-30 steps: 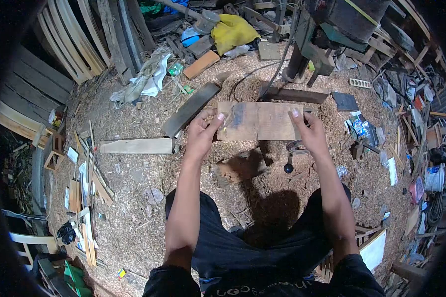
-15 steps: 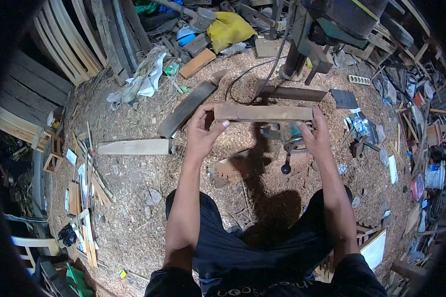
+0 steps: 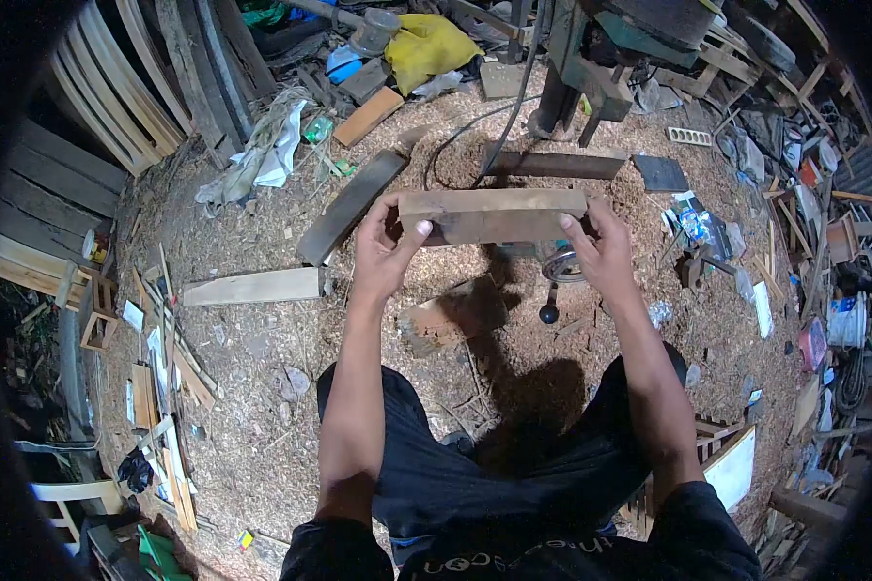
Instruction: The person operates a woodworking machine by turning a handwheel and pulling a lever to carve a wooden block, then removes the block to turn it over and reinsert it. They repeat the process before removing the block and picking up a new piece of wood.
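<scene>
A short, thick wooden block is held up level in front of me, a hand at each end. My left hand grips its left end, thumb on the near face and fingers behind. At the other end my right hand does the same, its thumb pressed on the near face. Two faces of the block show, a lighter top and a darker near side. Partly hidden beneath it is a metal handwheel with a black ball knob.
Wood shavings cover the floor. Around lie a dark beam, a pale board, another dark timber and a wood piece. A machine column with a cable stands ahead; a yellow sack lies farther back.
The block has tilted, so more of its near face shows. It sits slightly farther left and higher in view, and the whole scene has shifted a little left.
</scene>
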Motion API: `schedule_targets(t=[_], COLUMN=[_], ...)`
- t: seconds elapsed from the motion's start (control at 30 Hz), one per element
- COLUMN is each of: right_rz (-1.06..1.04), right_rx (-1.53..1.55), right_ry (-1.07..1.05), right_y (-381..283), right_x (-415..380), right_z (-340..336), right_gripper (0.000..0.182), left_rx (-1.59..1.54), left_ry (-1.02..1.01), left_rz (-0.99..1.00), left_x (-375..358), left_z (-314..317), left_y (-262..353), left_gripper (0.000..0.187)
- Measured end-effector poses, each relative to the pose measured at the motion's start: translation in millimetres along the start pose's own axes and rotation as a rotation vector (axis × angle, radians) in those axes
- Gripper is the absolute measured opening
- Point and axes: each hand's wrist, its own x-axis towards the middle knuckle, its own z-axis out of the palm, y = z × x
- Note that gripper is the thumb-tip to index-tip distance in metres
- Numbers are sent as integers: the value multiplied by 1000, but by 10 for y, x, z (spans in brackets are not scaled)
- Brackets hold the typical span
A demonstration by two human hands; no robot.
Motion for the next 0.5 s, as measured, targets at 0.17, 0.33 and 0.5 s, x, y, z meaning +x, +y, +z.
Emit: schedule_targets(t=[0.17,0.33,0.5], right_rz=[3,118,-2], right_rx=[55,-167,-122], right_ry=[-83,-301,-210], right_y=[8,-170,-185], right_x=[-12,36,41], right_z=[140,115,287], right_gripper=[33,40,41], left_rx=[121,112,76], left_ry=[-22,331,368], left_rz=[-225,-620,-484], left_x=[-56,-207,-185], left_z=[-78,153,92], left_y=[0,-58,-20], left_gripper=[68,96,50])
